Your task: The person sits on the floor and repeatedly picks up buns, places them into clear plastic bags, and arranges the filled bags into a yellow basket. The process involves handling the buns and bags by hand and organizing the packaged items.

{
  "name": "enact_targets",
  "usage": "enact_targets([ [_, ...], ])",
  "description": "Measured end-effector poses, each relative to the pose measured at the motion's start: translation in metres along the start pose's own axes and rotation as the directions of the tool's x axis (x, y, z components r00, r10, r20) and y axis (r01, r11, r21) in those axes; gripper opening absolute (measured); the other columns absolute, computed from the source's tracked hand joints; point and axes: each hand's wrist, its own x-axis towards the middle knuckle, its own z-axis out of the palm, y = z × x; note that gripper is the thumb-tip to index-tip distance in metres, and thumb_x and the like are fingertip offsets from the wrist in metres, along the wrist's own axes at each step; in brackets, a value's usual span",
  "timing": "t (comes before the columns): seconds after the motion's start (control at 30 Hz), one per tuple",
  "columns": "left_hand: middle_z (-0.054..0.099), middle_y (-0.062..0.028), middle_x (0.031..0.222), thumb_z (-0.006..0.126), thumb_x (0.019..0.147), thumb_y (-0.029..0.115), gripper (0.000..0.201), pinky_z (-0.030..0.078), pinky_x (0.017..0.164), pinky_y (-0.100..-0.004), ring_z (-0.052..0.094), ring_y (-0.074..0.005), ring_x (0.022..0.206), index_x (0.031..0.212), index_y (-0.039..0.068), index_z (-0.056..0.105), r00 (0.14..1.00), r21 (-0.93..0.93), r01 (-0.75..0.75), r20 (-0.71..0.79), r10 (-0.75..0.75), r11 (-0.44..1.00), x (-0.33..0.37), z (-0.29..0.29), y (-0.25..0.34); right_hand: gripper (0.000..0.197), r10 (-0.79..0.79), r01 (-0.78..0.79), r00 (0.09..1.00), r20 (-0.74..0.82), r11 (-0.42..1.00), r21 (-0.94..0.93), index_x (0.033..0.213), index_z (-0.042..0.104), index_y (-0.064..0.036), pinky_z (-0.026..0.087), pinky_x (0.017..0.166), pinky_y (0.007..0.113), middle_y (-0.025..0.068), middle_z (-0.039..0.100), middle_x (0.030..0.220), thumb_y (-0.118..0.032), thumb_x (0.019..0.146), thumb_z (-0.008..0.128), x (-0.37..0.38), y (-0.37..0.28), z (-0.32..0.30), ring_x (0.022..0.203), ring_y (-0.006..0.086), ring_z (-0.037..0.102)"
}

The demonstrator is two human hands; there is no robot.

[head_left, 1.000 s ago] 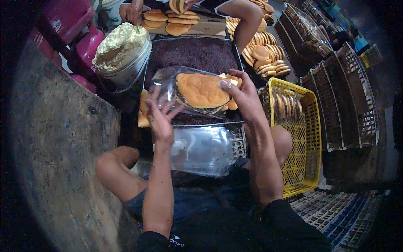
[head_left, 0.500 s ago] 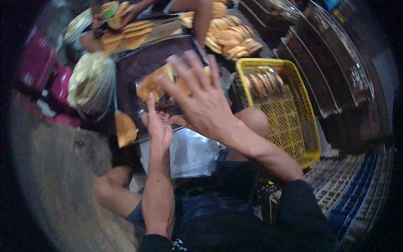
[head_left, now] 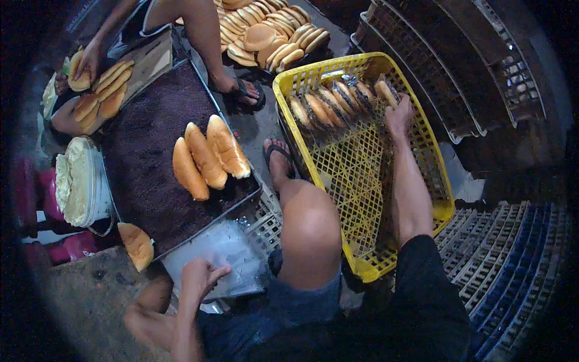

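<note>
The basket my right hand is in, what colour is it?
Yellow. The basket shows best in the head view.

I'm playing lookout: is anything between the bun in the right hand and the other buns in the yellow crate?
Nothing visible is in between. The right hand holds the bun inside the yellow crate, just right of the wrapped buns; whether they touch is hard to tell.

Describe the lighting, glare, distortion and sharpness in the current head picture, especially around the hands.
Head view: dim, uneven light, with the three buns clearly lit and the corners black; pale glare on the clear plastic sheets; fisheye bending along the stacked crates at lower right; left hand readable, but fine detail is hard to make out where the right hand grips a wrapped bun.
</note>
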Motion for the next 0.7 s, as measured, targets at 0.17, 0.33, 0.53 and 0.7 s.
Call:
enact_targets([
  [0.17,0.061,-0.0104,0.051,0.073,0.076,0.045,0.046,0.046,0.049,-0.0340,0.060,-0.0199,0.044,0.061,0.002,0.067,0.998,-0.259,0.045,0.063,-0.030,0.965,0.007,0.000,0.007,0.085,-0.024,-0.003,0.918,0.396,0.998,0.067,0.143,0.023,-0.0031,0.037,0.101,0.039,0.0206,0.047,0.133,-0.028,0.076,0.071,0.103,0.091,0.057,0.122,0.0307,0.047],
  [0.33,0.062,-0.0093,0.056,0.071,0.081,0.035,0.039,0.045,0.048,-0.0306,0.060,-0.0150,0.050,0.067,-0.001,0.065,0.999,-0.363,0.045,-0.011,-0.053,0.931,-0.013,-0.007,0.011,0.088,0.017,-0.167,0.616,0.788,0.980,0.109,0.138,0.035,0.0003,0.036,0.103,0.037,0.0177,0.046,0.134,-0.043,0.071,0.073,0.101,0.030,0.042,0.122,0.0262,0.046],
  [0.53,0.061,-0.0075,0.058,0.069,0.083,0.020,0.026,0.043,0.050,-0.0271,0.057,-0.0124,0.052,0.070,-0.002,0.062,0.953,-0.632,-0.166,-0.299,-0.040,0.757,-0.028,-0.002,0.030,0.073,-0.360,0.408,0.780,0.512,0.913,0.021,0.133,0.043,-0.0011,0.042,0.097,0.038,0.0193,0.056,0.125,-0.043,0.079,0.068,0.051,-0.071,0.042,0.113,0.0308,0.056],
  [0.7,0.062,-0.0077,0.066,0.069,0.081,0.012,0.018,0.044,0.056,-0.0260,0.057,-0.0118,0.060,0.072,-0.002,0.061,0.532,-0.374,-0.562,-0.846,-0.024,0.738,-0.042,-0.049,0.075,0.050,-0.885,0.286,-0.107,0.453,0.409,0.867,0.109,0.056,0.0036,0.049,0.085,0.036,0.0171,0.064,0.098,-0.037,0.081,0.068,-0.167,-0.281,-0.109,0.095,0.0264,0.064],
])
